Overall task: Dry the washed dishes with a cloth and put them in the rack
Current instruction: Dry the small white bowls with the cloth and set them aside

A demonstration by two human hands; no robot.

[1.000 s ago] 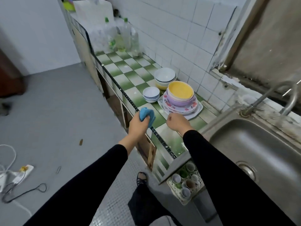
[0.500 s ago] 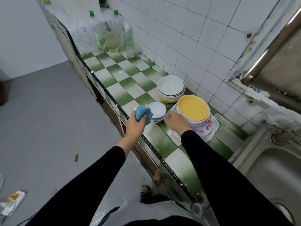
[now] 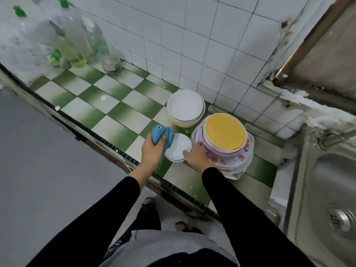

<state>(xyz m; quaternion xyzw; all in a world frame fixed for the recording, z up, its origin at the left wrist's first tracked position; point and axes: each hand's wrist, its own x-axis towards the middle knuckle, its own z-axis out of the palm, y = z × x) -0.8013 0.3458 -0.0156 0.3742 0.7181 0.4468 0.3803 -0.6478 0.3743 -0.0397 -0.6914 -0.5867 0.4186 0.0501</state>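
Blue cloth point(image 3: 161, 136) is bunching in the person's left hand point(image 3: 151, 150), whose fingers are curling tightly round it and pressing it against the far-left rim of a small pile of white saucers point(image 3: 178, 148). Those saucers are sitting on the green-and-white checked desk point(image 3: 115, 112), just to the left of the tall stack of dishes point(image 3: 224, 135), the one with a yellow bowl on top, purple bowls under it and flowered plates at the bottom. The right hand point(image 3: 195, 156) is resting between the saucers and that stack. Its thumb is lying on the near rim of the top saucer, and its knuckles are almost brushing the flowered plates. I cannot tell whether its other fingers are gripping anything. Behind the stack and slightly left, touching the tiled wall's foot, nested white bowls point(image 3: 185, 106) are standing on a yellow one. Far to the stack's left, along the same wall, clear plastic bottles point(image 3: 71, 39) with green caps are standing in a cluster. To the stack's right, a steel sink point(image 3: 327, 189) is showing its drain.
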